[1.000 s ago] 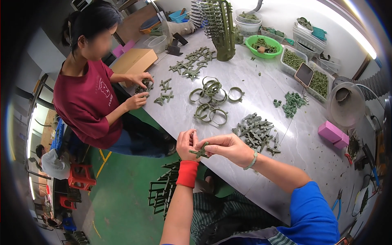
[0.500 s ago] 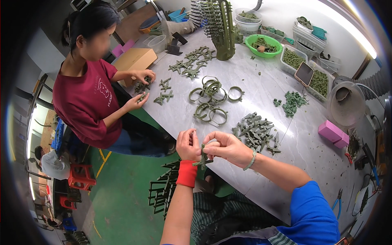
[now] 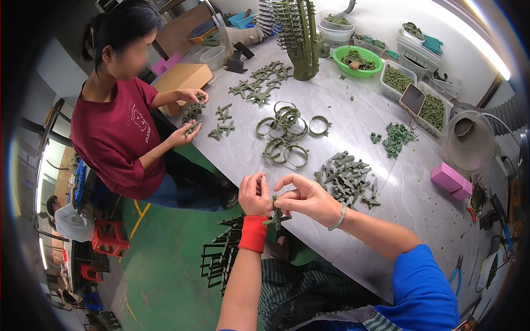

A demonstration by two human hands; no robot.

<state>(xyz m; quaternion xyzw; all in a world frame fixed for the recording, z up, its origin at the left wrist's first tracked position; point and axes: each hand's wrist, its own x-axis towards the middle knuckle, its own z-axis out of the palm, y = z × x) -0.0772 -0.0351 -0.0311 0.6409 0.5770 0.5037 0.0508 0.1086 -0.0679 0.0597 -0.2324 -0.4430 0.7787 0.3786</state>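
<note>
Green piece [image 3: 277, 213], slim, upright, thin arms branching low, by near edge of tabletop [image 3: 353, 122]. Right hand [image 3: 307, 202]: grip pinches its upper part. Left hand [image 3: 254, 195], just left, curled; cannot tell if holding.

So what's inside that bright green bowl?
Inside the bowl are dark green pieces and a brownish lump. The bowl's bottom, and anything underneath those pieces, is covered.
</note>
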